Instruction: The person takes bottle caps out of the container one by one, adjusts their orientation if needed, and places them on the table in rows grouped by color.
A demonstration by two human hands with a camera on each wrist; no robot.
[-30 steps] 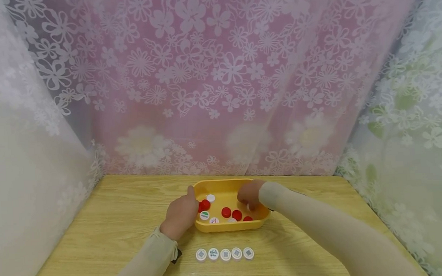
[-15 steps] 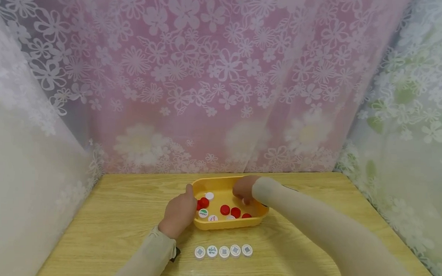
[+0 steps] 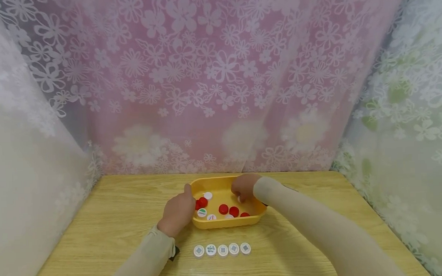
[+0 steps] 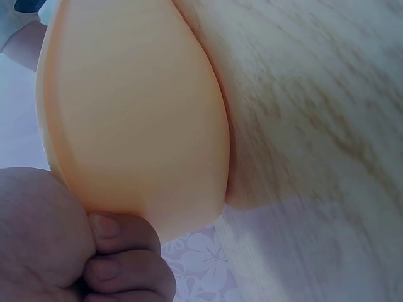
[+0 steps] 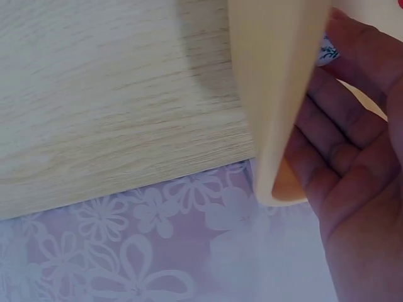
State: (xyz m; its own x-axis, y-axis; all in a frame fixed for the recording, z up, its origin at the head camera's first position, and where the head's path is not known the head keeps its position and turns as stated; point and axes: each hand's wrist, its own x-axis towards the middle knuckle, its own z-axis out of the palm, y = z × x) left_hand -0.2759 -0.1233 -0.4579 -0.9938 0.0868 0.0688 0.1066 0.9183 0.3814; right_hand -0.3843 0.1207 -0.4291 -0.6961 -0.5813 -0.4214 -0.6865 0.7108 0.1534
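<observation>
My left hand [image 3: 178, 210] grips the left end of a yellow plastic tub [image 3: 227, 223], thumb up at the rim. The left wrist view shows curled fingers [image 4: 123, 251] against the tub's outer wall. My right hand [image 3: 244, 186] reaches inside the tub's right part. Between thumb and fingers it pinches a white bottle cap [image 5: 327, 51] with dark print, partly hidden by the tub wall in the right wrist view. Inside the tub lie red bottle caps [image 3: 223, 209], a plain white cap [image 3: 208, 195] and a white cap with a green mark [image 3: 202, 212].
Several white caps [image 3: 223, 251] stand in a row on the wooden table [image 3: 136, 210], in front of the tub. A pink flowered curtain [image 3: 205, 94] hangs behind the table, with pale curtains [image 3: 407, 127] at both sides.
My right hand has shifted slightly left and back inside the tub, with a white cap at its fingers. The left hand keeps its grip on the tub. The head view has shifted a little.
</observation>
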